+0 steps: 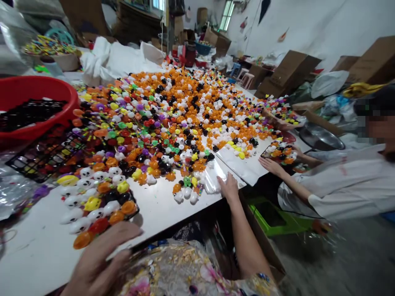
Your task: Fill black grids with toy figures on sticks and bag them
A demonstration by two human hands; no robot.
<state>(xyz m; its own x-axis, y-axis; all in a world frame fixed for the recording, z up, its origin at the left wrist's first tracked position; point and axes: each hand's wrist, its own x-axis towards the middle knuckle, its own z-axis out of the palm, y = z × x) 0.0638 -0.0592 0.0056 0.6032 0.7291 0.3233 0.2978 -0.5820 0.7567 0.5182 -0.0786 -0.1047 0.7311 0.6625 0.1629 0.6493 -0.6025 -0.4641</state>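
Note:
My left hand (103,255) is at the lower left with its fingers apart and nothing in it. Just beyond it stands a black plastic tray (135,210), filled with small toy heads (97,195) in white, orange, yellow, black and red. My right hand (229,188) touches the near edge of a stack of clear plastic bags (212,176), thumb and fingers apart. Left of those bags lies a small cluster of toy heads (187,191) on the white table (157,209).
A large heap of colourful toy heads (185,102) covers the table's middle. A red basin (69,111) holds black trays at the left, beside an upended black tray (43,152). At right, a co-worker (348,181) handles another filled tray (280,153). A green stool (274,218) stands below.

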